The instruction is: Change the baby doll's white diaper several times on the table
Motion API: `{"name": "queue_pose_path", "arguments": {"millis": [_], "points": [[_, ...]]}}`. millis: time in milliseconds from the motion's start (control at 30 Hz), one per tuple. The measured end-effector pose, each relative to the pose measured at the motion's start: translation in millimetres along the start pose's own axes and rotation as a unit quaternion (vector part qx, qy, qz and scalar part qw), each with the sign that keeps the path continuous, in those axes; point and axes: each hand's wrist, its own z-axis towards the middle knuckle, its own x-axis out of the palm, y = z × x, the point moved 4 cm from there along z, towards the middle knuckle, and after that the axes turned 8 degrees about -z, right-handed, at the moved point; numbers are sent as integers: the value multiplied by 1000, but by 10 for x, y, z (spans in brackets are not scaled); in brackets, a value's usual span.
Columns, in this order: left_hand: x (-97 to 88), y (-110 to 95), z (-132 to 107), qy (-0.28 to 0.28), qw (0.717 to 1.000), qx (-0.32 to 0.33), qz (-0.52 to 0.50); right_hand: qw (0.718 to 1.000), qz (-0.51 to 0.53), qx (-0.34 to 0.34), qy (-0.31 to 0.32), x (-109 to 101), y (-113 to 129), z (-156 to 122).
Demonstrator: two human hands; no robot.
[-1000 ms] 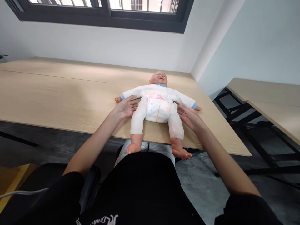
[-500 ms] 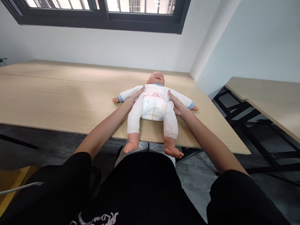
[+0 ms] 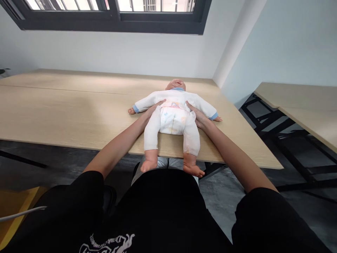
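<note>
A baby doll lies on its back on a pale wood table, feet jutting past the near edge! It looks light, with a soft padded body in a white onesie and firmer vinyl head and feet, so the trunk under the arms looks the surest place to take hold. The left hand and right hand sit open and flat against its sides, touching, no clear grip, and whether the fingers reach underneath is hidden. Beyond, a second table stands under the window.
</note>
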Motion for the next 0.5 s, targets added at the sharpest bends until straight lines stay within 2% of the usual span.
{"name": "queue_pose_path", "arguments": {"millis": [100,200,367,500], "points": [[42,96,-8,35,990,-78,-111,1000,19,-15,8,-4,-1,19],[59,91,-52,40,984,-96,-142,999,14,-37,1,3,42,-8],[45,-25,-158,51,989,-79,-111,996,-23,-77,-45,-13,172,-104],[80,-198,-187,65,987,-32,-145,989,-50,-123,-59,2,349,-183]]}}
